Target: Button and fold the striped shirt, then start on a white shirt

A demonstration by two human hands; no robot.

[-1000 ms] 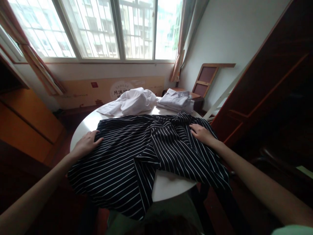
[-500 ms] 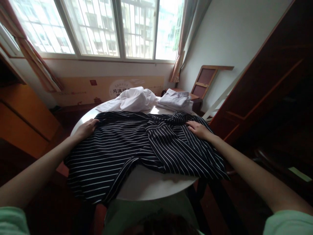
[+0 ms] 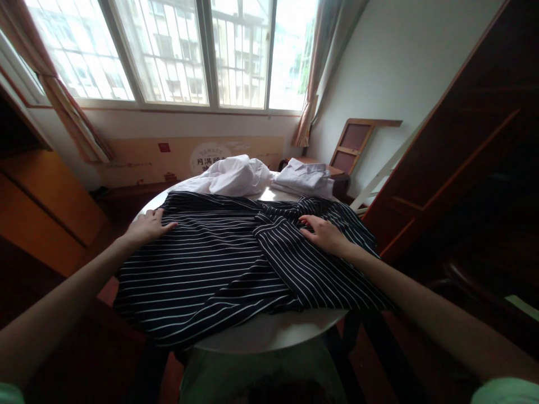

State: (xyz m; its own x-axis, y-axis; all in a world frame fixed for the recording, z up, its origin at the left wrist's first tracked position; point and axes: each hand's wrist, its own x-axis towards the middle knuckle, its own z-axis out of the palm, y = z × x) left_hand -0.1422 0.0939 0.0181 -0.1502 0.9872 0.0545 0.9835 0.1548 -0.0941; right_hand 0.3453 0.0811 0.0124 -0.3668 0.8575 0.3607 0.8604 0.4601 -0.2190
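1. Tabletop (image 3: 269,334), white and rounded, fills the middle of the room; a bare strip shows along its near edge.
2. Striped garment (image 3: 202,258), black with thin white lines, is spread across most of it, hanging over the near left edge and reaching past the right edge. A bunched knot (image 3: 309,206) of the same fabric sits at its far right.
3. Left hand (image 3: 148,225) rests on the garment's far left edge, thumb apart from the fingers, its grip wide.
4. Right hand (image 3: 324,233) lies on the garment just near the knot, fingers curved; whether its grip pinches any fabric, I cannot tell.
5. Rumpled white cloth (image 3: 238,175) lies on the far side, with folded pale clothes (image 3: 303,175) to its right.
6. Window (image 3: 177,62) with bars outside spans the far wall, with curtains (image 3: 71,106) at left and right; a tan printed board (image 3: 141,154) stands below it.
7. Wooden frame (image 3: 353,137) with dark panels leans at the far right, near a dark red wooden door (image 3: 442,168).
8. Orange-brown cabinet (image 3: 50,207) stands at the left; its contents are hidden.
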